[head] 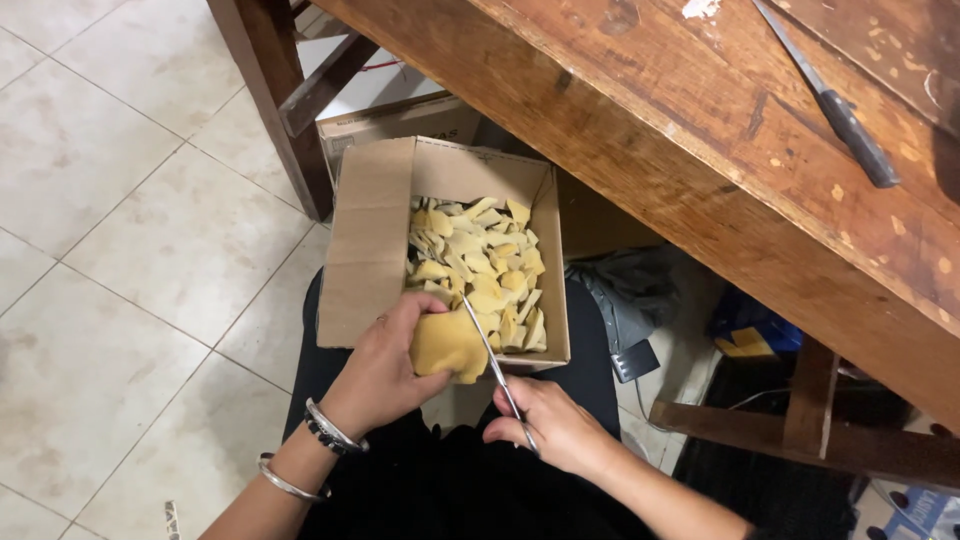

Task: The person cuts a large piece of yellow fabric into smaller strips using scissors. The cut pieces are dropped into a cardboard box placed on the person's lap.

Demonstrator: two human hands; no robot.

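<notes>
Filling the upper right of the view, a worn wooden table (pixel 700 130) carries 1 knife (pixel 835 105) with a dark handle, well apart from both hands. Below its edge, pale floor tiles (pixel 120 200) spread to the left. On the person's lap sits an open cardboard box (pixel 365 250), its left flap folded out, holding a heap of small yellow cut pieces (pixel 485 265).

At the near rim of the box, the left hand (pixel 385 370) grips a larger yellow piece (pixel 448 345), fingers curled together and clamped on its left side, thumb on top. 2 bangles and a dark beaded band circle that wrist. The right hand (pixel 550 425) holds scissors (pixel 495 365), fingers closed through the handles, blades running up and touching the right edge of the yellow piece.

The piece looks light, soft and spongy, bulging a little under the grip, so it likely bends and squashes easily. Holding it close to the cutting line, as the left hand does, should keep it from flopping; pinching too hard would probably distort the cut.
</notes>
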